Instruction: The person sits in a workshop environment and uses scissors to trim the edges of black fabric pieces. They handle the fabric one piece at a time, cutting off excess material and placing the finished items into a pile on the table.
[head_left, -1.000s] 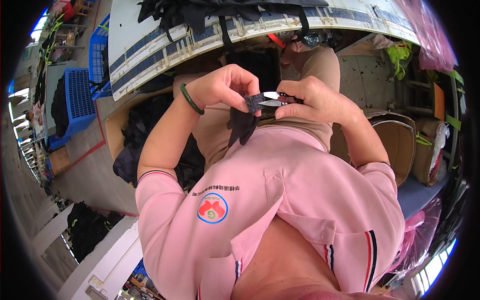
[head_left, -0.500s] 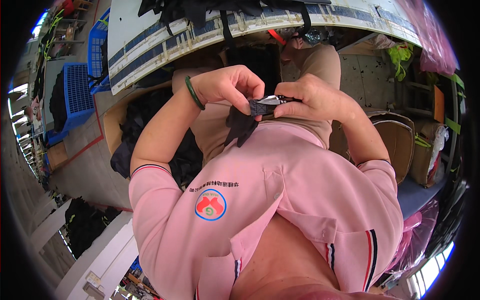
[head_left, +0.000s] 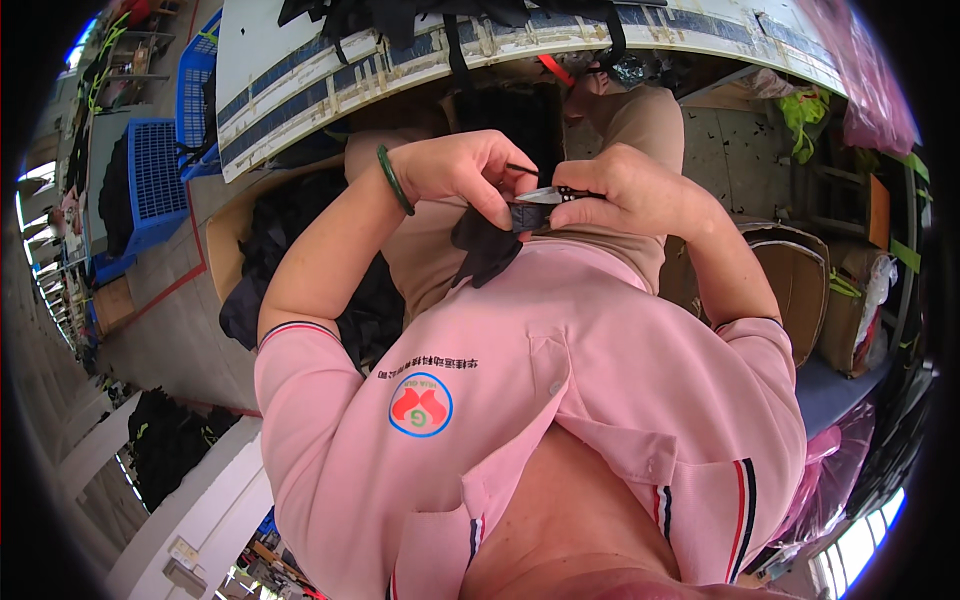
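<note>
In my left hand [head_left: 458, 175], with a green bangle at its wrist, a dark fabric piece [head_left: 487, 245] is pinched between thumb and fingers. A stitched black strap end [head_left: 530, 217] of it stretches toward my other hand. My right hand [head_left: 625, 195] is closed around small thread snips [head_left: 543, 196], their pale blades pointing left, just above the strap end. Whether the blades touch the strap, I cannot tell. A thin black strip [head_left: 521, 169] sticks out by my left fingers. Both hands are close together above my lap.
A worn white and blue table edge [head_left: 330, 105] runs ahead, with black fabric pieces [head_left: 400, 22] on top. An open carton of dark cloth [head_left: 290, 235] stands at left, blue crates [head_left: 158, 190] beyond it. Cardboard boxes [head_left: 785, 275] are at right.
The snips have tilted and shifted slightly left over the strap. The strap end has turned in my left fingers, and a thin black strip now shows above them.
</note>
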